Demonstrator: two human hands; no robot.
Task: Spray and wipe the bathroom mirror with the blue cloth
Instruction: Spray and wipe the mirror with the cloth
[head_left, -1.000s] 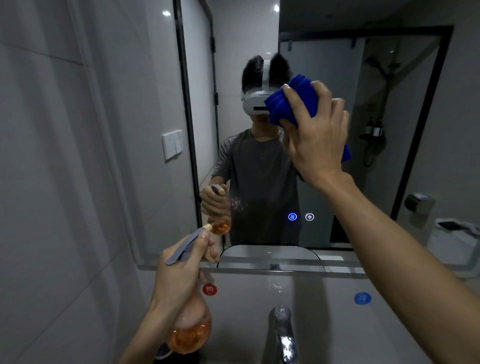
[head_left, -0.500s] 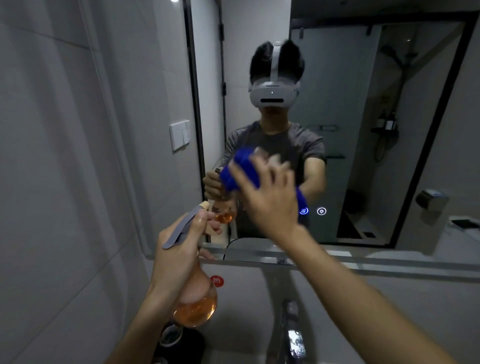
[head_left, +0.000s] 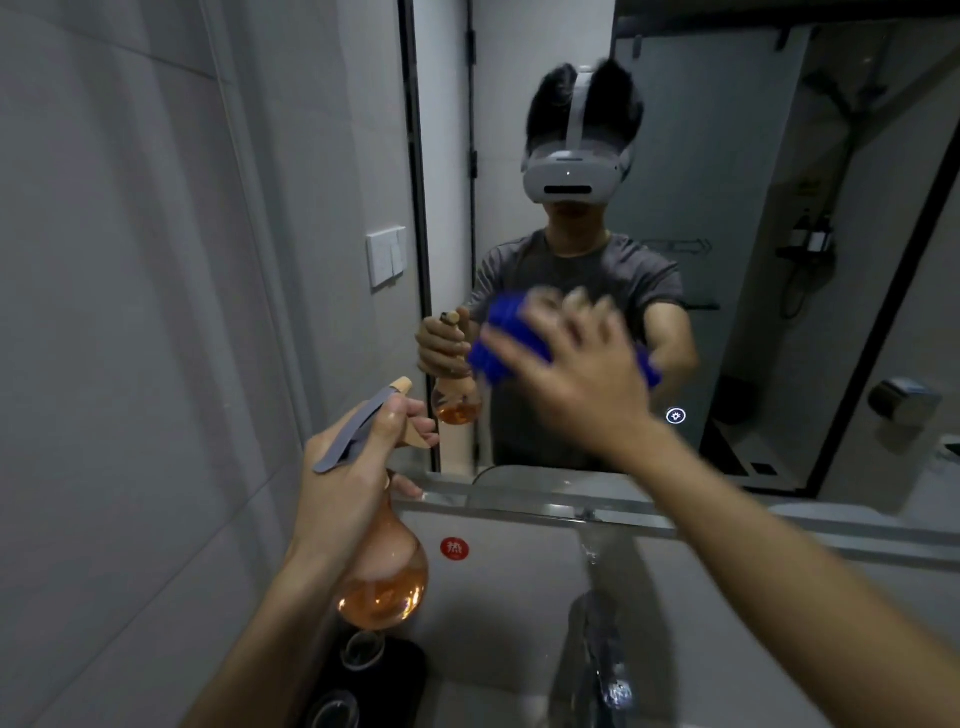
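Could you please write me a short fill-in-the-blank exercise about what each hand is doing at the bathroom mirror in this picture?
1. The right hand presses a bunched cloth of ____ colour against the wall mirror.
2. The left hand holds a round clear spray bottle of ____ liquid.
3. Below the mirror, left of the chrome faucet, sits a round ____ sticker.

Missing words: blue; orange; red

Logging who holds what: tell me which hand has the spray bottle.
The left hand, low by the wall, grips the orange spray bottle. The right hand presses the blue cloth against the mirror.
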